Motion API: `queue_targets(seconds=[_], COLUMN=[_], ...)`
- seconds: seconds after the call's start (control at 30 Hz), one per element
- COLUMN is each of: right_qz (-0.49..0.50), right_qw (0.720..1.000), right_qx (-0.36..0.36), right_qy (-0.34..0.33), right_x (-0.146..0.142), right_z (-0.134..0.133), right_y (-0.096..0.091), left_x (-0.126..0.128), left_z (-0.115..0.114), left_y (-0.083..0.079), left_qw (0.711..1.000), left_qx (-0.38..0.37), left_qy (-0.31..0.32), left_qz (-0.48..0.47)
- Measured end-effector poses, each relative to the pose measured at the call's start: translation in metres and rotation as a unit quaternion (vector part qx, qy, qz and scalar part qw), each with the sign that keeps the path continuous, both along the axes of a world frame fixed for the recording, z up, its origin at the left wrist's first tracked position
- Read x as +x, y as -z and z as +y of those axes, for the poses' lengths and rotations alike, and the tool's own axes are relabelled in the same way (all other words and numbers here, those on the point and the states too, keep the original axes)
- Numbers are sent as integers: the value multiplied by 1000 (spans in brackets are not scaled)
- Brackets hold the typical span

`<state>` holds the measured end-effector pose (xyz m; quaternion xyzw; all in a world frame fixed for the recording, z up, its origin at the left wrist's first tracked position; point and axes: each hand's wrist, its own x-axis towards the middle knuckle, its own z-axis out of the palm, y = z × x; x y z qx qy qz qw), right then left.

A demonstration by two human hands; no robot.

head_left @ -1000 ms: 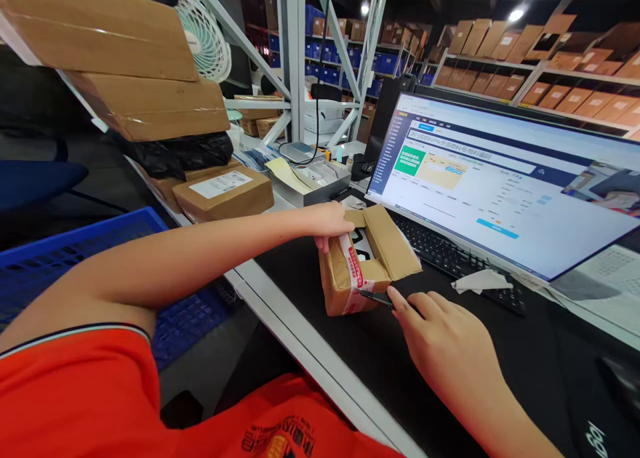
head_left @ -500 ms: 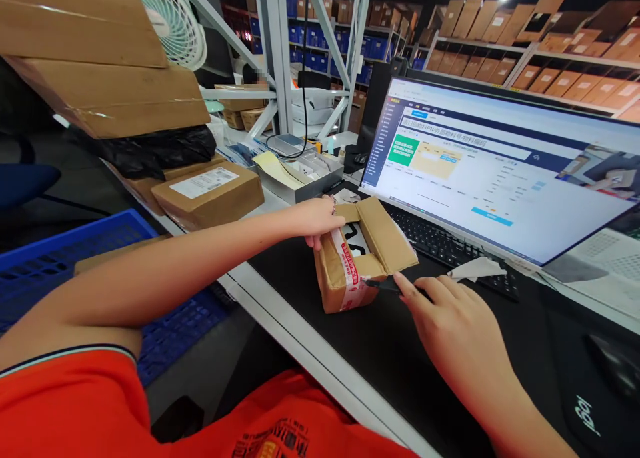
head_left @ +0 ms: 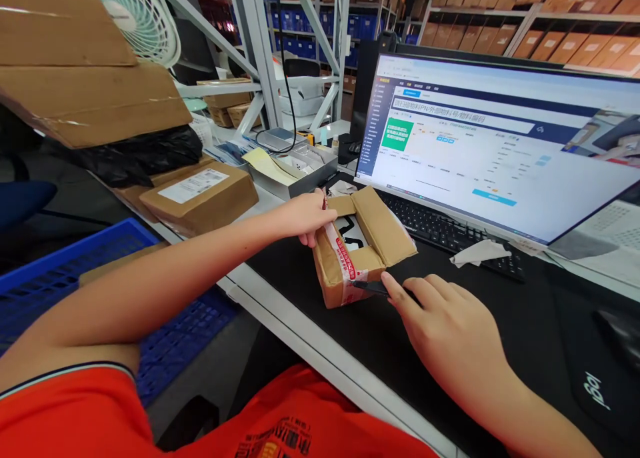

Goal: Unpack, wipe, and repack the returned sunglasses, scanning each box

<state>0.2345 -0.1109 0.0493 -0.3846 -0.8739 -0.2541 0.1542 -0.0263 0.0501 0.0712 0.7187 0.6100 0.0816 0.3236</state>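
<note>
A small cardboard box sits tilted toward me on the black desk mat, with one flap raised on its right. White tape with red print runs along its left edge and down the near side. Through the opening shows a white item with black marks. My left hand is closed on the box's far left edge. My right hand is wrapped around a black utility knife, its tip against the taped near side. The knife's handle is mostly hidden in my palm.
Behind the box stand a keyboard with torn paper on it and a monitor. A grey tray and a labelled carton lie left. A blue crate is below; a mouse is right.
The knife's tip has slid left along the near side of the box, onto the tape. My left hand keeps its hold. The view has shifted slightly.
</note>
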Motion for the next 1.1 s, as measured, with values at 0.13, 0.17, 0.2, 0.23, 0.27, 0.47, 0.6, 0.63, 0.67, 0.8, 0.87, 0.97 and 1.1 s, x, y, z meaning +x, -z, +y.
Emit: queue_targets(seconds=[0.13, 0.17, 0.2, 0.23, 0.27, 0.47, 0.6, 0.63, 0.67, 0.8, 0.87, 0.97, 1.1], right_qz=[-6, -7, -8, -8, -8, -10, -27, -29, -29, -4, 12, 16, 2], right_qw=[1000, 1000, 999, 999, 999, 998, 993, 990, 988, 994, 998, 1000, 1000], right_qx=[-9, -12, -15, -17, -18, -19, 9, 19, 29, 35, 24, 5, -11], right_qy=[18, 24, 28, 29, 30, 52, 116, 134, 147, 101, 49, 3, 12], right_x=[-3, -3, -3, -2, -2, -1, 7, 9, 12, 16, 13, 5, -4], right_z=[9, 9, 10, 9, 9, 6, 11, 13, 15, 13, 8, 3, 7], right_y=[4, 3, 3, 2, 2, 0, 0, 0, 0, -3, -3, 0, 8], left_x=[1, 1, 0, -1, -3, -11, -13, -13, -14, -16, -17, -18, -15], left_z=[-1, -3, -4, -5, -7, -12, -15, -16, -17, -21, -22, -21, -18], left_y=[-3, -3, -3, -2, -1, 5, 5, 4, 4, 5, 6, 8, 7], left_qw=[1000, 999, 999, 999, 998, 993, 992, 991, 991, 989, 989, 988, 989], left_qx=[-10, -11, -10, -8, -6, 2, 5, 7, 10, 20, 19, 20, 12], left_qy=[-6, -8, -11, -16, -21, -32, -31, -31, -32, -39, -38, -32, -26], left_qz=[-18, -29, -40, -50, -59, -112, -125, -128, -130, -140, -144, -148, -143])
